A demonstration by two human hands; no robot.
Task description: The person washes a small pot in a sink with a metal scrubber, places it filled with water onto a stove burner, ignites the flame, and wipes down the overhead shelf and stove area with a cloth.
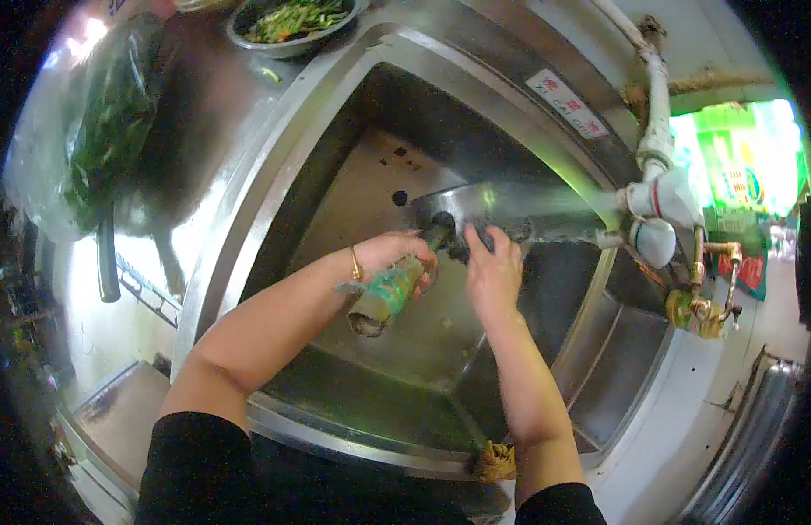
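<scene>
Steel sink [344, 197] | left hand [410, 254]: green-wrapped handle [383, 299] | right hand [495, 278]: close by

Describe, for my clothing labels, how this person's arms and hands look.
Short black sleeves end above the elbows, leaving both forearms bare. A gold-coloured bracelet circles the left wrist; none shows on the right. The left hand and right hand are gloveless. Rings are too unclear to tell.

Pretty clearly a kitchen tbh. A big stainless sink [267, 162] filled the middle of the frame, with a "XI CAI CHI" label [566, 103] toward the upper right. A metal bowl [283, 52] of chopped greens [291, 19] sat up top, left of centre, a plastic bag [42, 175] of leafy stuff was far upper left, and a tap [659, 199] ran at right.
</scene>
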